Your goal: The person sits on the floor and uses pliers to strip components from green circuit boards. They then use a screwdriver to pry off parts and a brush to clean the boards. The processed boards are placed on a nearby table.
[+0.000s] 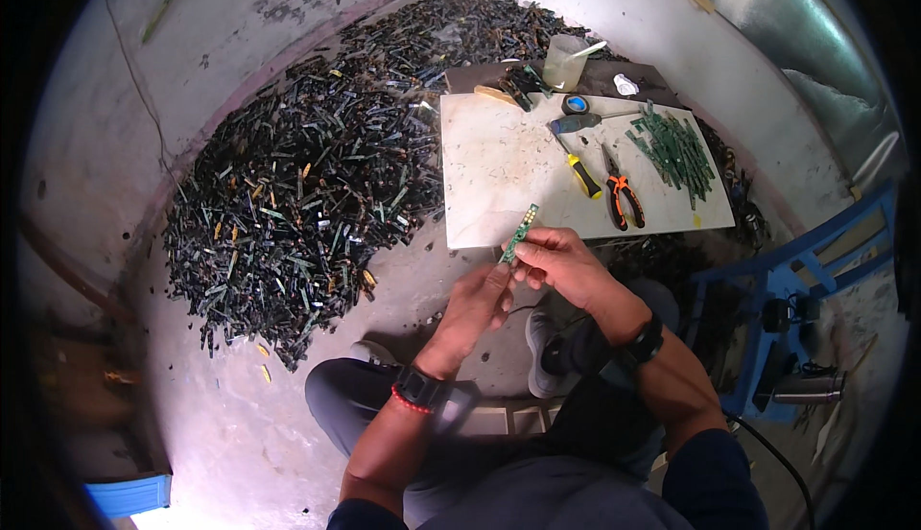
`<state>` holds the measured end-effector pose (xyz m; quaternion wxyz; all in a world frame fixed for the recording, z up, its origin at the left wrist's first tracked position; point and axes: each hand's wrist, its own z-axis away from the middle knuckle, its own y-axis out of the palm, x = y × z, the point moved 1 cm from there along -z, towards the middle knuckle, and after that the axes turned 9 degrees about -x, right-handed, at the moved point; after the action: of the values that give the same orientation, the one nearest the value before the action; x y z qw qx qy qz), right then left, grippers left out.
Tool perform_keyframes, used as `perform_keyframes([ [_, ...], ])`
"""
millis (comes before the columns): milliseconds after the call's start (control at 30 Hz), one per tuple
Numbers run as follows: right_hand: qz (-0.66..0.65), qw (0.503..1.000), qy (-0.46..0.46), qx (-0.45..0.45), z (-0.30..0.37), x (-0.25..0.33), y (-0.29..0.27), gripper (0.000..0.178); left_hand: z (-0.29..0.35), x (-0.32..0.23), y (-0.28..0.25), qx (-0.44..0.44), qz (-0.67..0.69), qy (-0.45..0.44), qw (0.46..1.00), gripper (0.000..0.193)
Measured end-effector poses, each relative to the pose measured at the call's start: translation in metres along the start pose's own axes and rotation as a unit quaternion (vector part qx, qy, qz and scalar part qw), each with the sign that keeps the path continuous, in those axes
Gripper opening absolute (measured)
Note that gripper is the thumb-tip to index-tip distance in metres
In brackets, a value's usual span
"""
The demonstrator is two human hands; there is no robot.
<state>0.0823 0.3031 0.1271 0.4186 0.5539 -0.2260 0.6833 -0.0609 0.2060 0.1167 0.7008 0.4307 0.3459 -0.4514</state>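
Note:
A narrow green circuit board strip (519, 233) with gold-coloured pads at its upper end is held between both hands, just off the table's near edge. My left hand (477, 302) pinches its lower end with thumb and fingers. Higher up the strip, my right hand (559, 264) grips its side between thumb and forefinger. On the white board (494, 170) beyond lie orange-and-black pliers (622, 194), a yellow-and-black screwdriver (581, 175) and another screwdriver with a dark blue-grey handle (576, 123). A pile of similar green strips (676, 154) rests at the board's right.
A large heap of dark board scraps (307, 185) covers the floor at left and behind. At the table's back stand a cloudy plastic cup (564, 63), a blue tape roll (575, 104) and a crumpled white piece (625, 85). A blue chair (758, 290) is at right, with a metal flask (808, 389).

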Motion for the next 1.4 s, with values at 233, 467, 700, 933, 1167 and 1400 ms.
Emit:
perform_keyframes([
  [233, -0.026, 0.984, -0.078, -0.157, -0.004, 0.015, -0.016, 0.024, -0.005, 0.001, 0.002, -0.006, -0.016, -0.018, 1.000, 0.031],
  [467, 0.099, 0.978, -0.058, -0.174, 0.005, 0.019, -0.032, 0.020, -0.007, 0.001, 0.017, 0.033, -0.061, -0.033, 0.997, 0.033],
  [700, 0.289, 0.926, -0.155, -0.187, 0.010, 0.025, -0.067, 0.023, -0.006, -0.004, 0.024, 0.073, -0.095, -0.030, 0.992, 0.033],
  [933, 0.152, 0.982, -0.063, -0.089, 0.035, 0.044, -0.068, 0.020, -0.004, -0.001, 0.033, 0.097, -0.125, -0.039, 0.987, 0.035],
  [1167, 0.148, 0.980, -0.105, -0.076, 0.060, 0.040, -0.081, 0.015, -0.002, -0.002, 0.037, 0.120, -0.157, -0.023, 0.980, 0.036],
  [1400, -0.100, 0.874, -0.119, -0.461, 0.076, 0.032, -0.158, 0.014, -0.008, 0.009, 0.032, 0.097, -0.071, -0.071, 0.990, 0.041],
])
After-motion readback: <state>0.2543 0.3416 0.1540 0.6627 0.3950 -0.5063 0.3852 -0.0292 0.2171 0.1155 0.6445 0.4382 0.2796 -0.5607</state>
